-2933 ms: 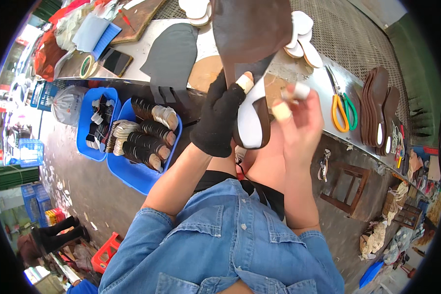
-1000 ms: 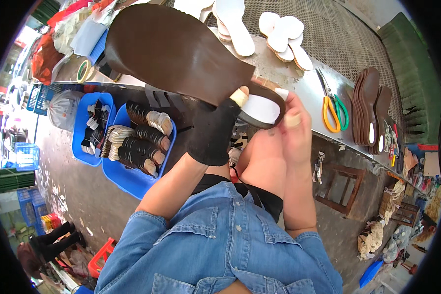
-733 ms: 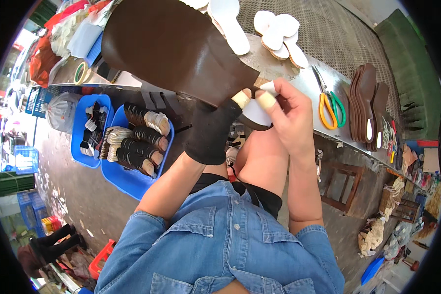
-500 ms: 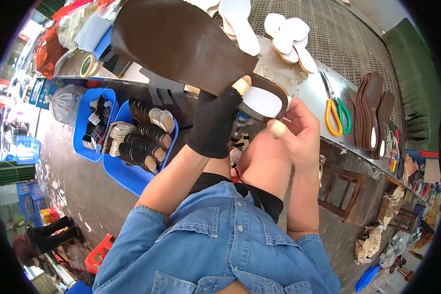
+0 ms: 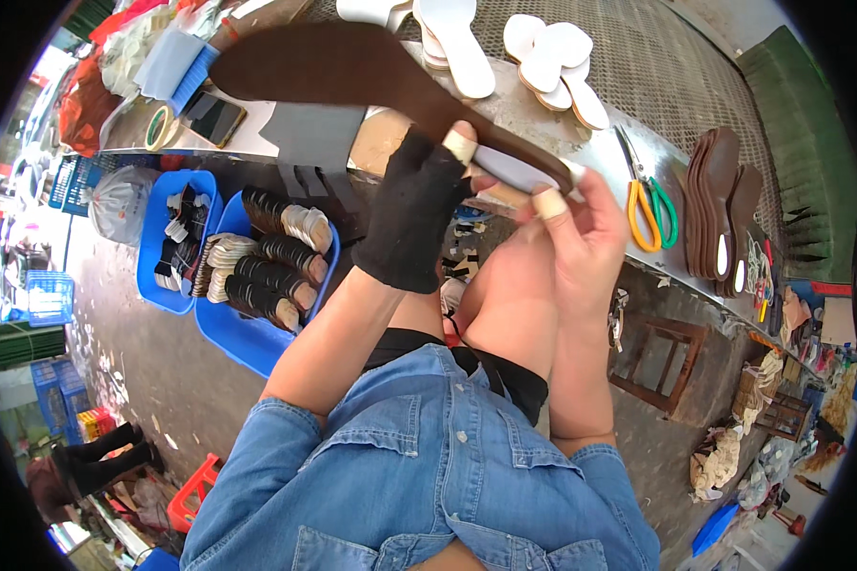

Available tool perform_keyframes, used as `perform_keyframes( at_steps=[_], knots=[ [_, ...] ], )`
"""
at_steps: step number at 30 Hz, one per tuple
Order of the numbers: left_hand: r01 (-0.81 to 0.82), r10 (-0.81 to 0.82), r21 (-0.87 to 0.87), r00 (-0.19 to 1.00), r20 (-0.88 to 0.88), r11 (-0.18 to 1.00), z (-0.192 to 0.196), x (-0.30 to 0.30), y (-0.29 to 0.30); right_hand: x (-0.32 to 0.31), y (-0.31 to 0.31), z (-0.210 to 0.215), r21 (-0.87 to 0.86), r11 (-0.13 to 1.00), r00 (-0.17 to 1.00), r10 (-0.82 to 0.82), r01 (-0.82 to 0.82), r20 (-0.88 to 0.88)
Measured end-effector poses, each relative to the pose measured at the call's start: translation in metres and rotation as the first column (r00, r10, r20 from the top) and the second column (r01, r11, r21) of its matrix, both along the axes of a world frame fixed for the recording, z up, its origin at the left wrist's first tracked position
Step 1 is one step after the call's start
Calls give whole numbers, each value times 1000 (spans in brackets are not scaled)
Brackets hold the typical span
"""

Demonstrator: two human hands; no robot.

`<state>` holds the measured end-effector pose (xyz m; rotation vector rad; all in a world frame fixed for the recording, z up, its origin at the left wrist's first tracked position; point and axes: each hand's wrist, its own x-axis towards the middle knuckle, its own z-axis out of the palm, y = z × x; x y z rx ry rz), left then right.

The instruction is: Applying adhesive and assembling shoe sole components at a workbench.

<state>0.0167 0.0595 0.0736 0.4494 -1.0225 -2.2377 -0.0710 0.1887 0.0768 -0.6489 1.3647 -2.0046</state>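
In the head view, the brown insole (image 5: 322, 63) lies out ahead of my body, its long axis slanting from the broad end at upper left down to the narrow end at right. My gloved left hand (image 5: 407, 211) grips it partway along, thumb beside the white pad (image 5: 516, 170). My bare right hand (image 5: 583, 221), nearer the narrow tip, pinches it there; the broad end juts beyond my left, unsupported.

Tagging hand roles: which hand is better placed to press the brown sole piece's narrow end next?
Likely the right hand: its fingertips are there, while the left hand holds the brown sole piece farther along.
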Motion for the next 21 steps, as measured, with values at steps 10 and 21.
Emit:
perform_keyframes(
  at_steps=[10,21],
  knots=[
    [59,-59,-11,998,-4,998,-12,8,-18,12,5,2,-148,940,938,-326,308,-116],
    [458,-423,-140,879,220,878,-25,17,-8,-16,7,-18,-23,985,983,175,-174,53]
  ],
)
